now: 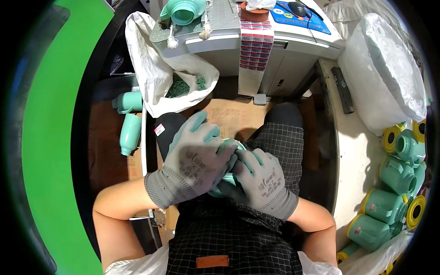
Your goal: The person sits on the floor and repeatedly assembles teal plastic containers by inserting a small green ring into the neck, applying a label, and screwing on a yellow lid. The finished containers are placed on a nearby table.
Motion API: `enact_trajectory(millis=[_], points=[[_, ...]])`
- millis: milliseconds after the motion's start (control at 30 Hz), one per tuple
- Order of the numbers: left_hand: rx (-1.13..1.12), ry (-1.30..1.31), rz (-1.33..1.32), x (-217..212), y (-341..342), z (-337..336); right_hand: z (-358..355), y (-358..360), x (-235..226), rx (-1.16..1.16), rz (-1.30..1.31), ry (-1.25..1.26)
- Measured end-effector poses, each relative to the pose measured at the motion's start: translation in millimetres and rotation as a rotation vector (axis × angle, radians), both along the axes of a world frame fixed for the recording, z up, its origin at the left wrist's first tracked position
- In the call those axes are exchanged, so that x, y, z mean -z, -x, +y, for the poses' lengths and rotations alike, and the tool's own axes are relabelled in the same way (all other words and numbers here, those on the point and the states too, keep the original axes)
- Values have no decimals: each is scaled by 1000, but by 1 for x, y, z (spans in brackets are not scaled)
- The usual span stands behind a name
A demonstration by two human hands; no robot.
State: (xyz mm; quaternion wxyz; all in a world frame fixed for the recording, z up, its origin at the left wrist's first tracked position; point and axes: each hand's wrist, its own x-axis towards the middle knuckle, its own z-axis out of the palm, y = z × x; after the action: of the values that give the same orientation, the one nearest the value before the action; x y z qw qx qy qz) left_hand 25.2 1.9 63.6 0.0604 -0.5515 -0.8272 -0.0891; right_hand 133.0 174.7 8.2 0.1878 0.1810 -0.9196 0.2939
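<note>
In my lap, between my thighs, sits a round mint-green plastic piece [223,189], mostly covered by my gloved hands. Its colour matches the jugs nearby, but its full shape is hidden. My left hand [195,158], in a grey glove with green fingers, lies over its left side, fingertips bent in toward the middle. From the other side my right hand [261,181] grips it with curled fingers, and the two hands meet over its top. A small pink-and-white sticker [159,129] is stuck on my left knee.
A white sack [149,64] with green scraps stands ahead left. Two green vessels [130,133] lie at left. A grey cabinet [288,68] ahead carries a label strip [255,50], a tape roll [254,13] and a green jug [184,13]. Several jugs [385,204] line the right bench.
</note>
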Motion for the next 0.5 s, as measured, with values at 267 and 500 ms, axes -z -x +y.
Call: enact_trajectory(millis=[267, 500], points=[[194, 155, -85, -29, 28, 21, 4, -2, 2, -75, 26, -41], [198, 336, -248, -10, 29, 31, 12, -8, 0, -43, 25, 15]])
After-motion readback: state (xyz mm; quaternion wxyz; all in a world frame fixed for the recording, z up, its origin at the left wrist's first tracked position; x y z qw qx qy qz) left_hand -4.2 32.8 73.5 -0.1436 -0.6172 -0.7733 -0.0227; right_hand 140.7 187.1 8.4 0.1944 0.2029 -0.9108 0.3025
